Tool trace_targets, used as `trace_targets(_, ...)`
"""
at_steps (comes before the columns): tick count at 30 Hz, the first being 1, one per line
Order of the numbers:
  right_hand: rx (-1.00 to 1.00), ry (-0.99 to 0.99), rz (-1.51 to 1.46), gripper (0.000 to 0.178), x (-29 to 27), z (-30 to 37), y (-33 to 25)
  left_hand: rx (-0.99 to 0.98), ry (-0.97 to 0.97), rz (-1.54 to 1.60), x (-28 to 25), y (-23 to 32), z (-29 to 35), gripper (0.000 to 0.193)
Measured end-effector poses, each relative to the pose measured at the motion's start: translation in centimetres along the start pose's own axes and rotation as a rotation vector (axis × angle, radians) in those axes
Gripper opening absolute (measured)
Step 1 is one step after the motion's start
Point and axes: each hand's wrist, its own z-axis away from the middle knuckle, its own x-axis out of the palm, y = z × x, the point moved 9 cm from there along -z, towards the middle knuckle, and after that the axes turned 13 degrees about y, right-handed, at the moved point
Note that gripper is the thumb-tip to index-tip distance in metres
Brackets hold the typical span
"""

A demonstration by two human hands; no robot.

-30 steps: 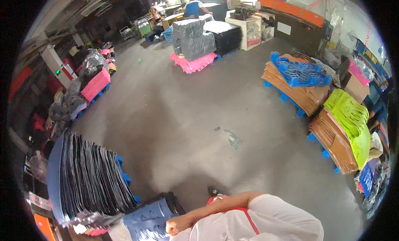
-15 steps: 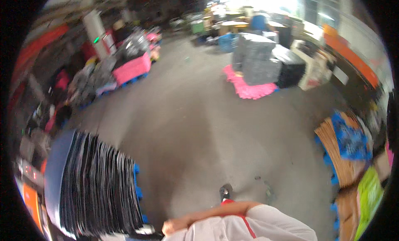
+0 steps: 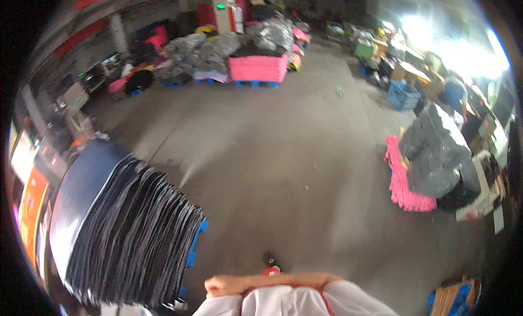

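Observation:
My right forearm crosses in front of my white shirt (image 3: 278, 302), and my right hand (image 3: 219, 286) ends up beside the left sleeve. Its fingers look curled closed, but whether anything is in them is hidden. I cannot see my left hand. Nearest to the right hand, on the left, stands a big stack of thin dark sheets (image 3: 136, 234) on a blue pallet (image 3: 192, 256). A smooth dark blue-grey sheet (image 3: 90, 180) covers the stack's outer side. One dark shoe (image 3: 269, 258) shows on the floor below me.
Grey concrete floor (image 3: 250, 152) stretches ahead. Grey wrapped bundles (image 3: 436, 152) with pink sheets (image 3: 406, 185) stand right. A pink stack (image 3: 259, 69) lies at the far left-centre, beside a pillar (image 3: 222, 11). A blue crate (image 3: 403, 95) sits far right; brown cardboard (image 3: 452, 299) lies near right.
My view has swung to the left: the wrapped bundles and cardboard have shifted right in the picture, and the pink stack sits nearer the middle. My right forearm still crosses my body.

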Motion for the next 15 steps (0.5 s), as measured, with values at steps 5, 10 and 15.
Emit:
trace_targets(5, 0.056, 0.618, 0.377, 0.027, -22.9, -3.9, 3.3, 0.246, 0.021, -0.137, -11.8, 8.8, -15.5, 0.027)
trace_targets(10, 0.321, 0.883, 0.495, 0.030, -42.5, 4.7, 13.6, 0.592, -0.116, -0.352, -19.9, 8.7, -27.0, 0.021)
trace_targets(15, 1.128, 1.453, 0.019, 0.022, -52.7, 19.8, 29.8, 0.246, -0.259, -0.308, -24.0, -1.1, -36.3, 0.041)
